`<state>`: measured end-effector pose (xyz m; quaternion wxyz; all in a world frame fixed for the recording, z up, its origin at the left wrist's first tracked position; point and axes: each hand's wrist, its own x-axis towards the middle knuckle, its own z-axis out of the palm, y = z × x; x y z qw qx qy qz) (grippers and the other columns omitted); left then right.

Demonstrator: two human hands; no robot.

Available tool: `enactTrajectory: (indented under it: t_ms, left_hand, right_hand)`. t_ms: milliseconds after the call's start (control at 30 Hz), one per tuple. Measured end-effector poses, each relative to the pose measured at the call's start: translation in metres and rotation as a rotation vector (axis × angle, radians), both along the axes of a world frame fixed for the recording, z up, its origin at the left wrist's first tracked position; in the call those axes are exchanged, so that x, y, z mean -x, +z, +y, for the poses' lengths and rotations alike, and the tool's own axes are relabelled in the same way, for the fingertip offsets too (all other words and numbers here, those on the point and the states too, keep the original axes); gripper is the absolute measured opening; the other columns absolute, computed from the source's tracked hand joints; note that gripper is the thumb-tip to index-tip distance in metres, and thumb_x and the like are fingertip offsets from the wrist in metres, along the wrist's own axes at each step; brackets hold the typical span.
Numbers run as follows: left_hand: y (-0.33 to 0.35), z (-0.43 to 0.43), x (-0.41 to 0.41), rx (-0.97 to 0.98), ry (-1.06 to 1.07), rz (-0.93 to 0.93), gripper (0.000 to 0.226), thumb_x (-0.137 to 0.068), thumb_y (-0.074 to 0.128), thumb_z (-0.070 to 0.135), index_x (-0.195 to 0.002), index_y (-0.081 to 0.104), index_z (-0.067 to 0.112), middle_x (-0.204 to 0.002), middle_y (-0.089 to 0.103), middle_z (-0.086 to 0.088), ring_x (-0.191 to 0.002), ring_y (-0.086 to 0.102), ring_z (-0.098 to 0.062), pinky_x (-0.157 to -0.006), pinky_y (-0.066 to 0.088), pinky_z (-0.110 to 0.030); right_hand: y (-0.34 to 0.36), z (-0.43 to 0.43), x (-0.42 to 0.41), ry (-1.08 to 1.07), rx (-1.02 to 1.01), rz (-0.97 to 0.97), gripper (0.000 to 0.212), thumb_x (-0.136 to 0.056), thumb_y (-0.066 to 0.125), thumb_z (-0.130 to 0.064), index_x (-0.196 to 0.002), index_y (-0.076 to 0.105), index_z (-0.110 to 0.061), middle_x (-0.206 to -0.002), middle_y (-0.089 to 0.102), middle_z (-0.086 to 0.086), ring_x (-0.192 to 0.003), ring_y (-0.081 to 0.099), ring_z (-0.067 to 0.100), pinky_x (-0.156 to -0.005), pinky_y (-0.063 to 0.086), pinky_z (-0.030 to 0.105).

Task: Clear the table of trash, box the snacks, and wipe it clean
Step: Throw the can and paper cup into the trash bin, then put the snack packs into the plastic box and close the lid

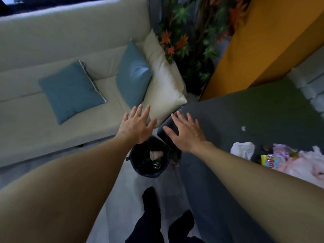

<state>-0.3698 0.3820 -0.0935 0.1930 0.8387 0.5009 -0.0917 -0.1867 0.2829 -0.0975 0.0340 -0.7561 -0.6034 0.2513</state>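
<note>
Beside the grey table stands a black bin, presumably placed for trash. Our left hand and right hand hover above, fingers spread, empty.

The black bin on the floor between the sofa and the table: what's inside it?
Inside the black bin, a pale paper cup lies on its side above a green drink can. Anything deeper is lost in shadow.
</note>
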Motion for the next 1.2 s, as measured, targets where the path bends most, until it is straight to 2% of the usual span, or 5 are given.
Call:
enactTrajectory:
  t_ms: [100, 233, 467, 933, 1200]
  left_hand:
    - [0.022, -0.016, -0.017, -0.029, -0.026, -0.031, 0.07, -0.1, 0.019, 0.062, -0.159, 0.001, 0.03, -0.168, 0.0, -0.003, -0.154, -0.003, -0.022, -0.124, 0.004, -0.046]
    - [0.046, -0.04, -0.041, -0.066, -0.09, -0.041, 0.07, -0.1, 0.016, 0.062, -0.159, 0.001, 0.03, -0.168, 0.0, -0.003, -0.154, -0.004, -0.022, -0.124, 0.004, -0.046]
    - [0.077, -0.087, -0.095, -0.085, -0.217, -0.069, 0.072, -0.099, 0.016, 0.064, -0.16, 0.0, 0.028, -0.168, 0.0, -0.004, -0.154, -0.005, -0.022, -0.124, 0.004, -0.047]
    - [0.103, -0.177, -0.214, -0.071, -0.522, -0.1, 0.072, -0.099, 0.02, 0.065, -0.159, 0.002, 0.031, -0.168, 0.002, -0.003, -0.154, -0.001, -0.025, -0.123, 0.007, -0.047]
    - [0.114, -0.211, -0.27, -0.11, -0.75, -0.086, 0.071, -0.099, 0.02, 0.063, -0.159, 0.002, 0.029, -0.167, 0.005, -0.006, -0.154, 0.002, -0.027, -0.123, 0.012, -0.049]
  right_hand:
    - [0.02, -0.021, -0.017, -0.043, -0.002, -0.022, 0.089, -0.083, 0.009, -0.08, -0.156, 0.013, -0.031, -0.165, 0.004, -0.007, -0.151, 0.001, 0.033, -0.119, 0.004, 0.059]
    - [0.043, -0.057, -0.041, -0.111, -0.034, -0.049, 0.078, -0.091, 0.018, -0.075, -0.156, 0.013, -0.032, -0.165, 0.005, -0.007, -0.151, 0.001, 0.033, -0.119, 0.004, 0.06]
    - [0.07, -0.125, -0.088, -0.245, -0.092, -0.061, 0.078, -0.091, 0.021, -0.075, -0.156, 0.016, -0.032, -0.165, 0.007, -0.007, -0.151, 0.003, 0.032, -0.118, 0.007, 0.06]
    - [0.098, -0.26, -0.164, -0.595, -0.119, -0.091, 0.076, -0.09, 0.022, -0.076, -0.154, 0.019, -0.035, -0.165, 0.008, -0.009, -0.151, 0.005, 0.028, -0.117, 0.01, 0.059]
    - [0.113, -0.329, -0.183, -0.751, -0.161, -0.167, 0.066, -0.096, 0.028, -0.066, -0.152, 0.027, -0.031, -0.164, 0.017, -0.007, -0.149, 0.014, 0.027, -0.118, 0.016, 0.056]
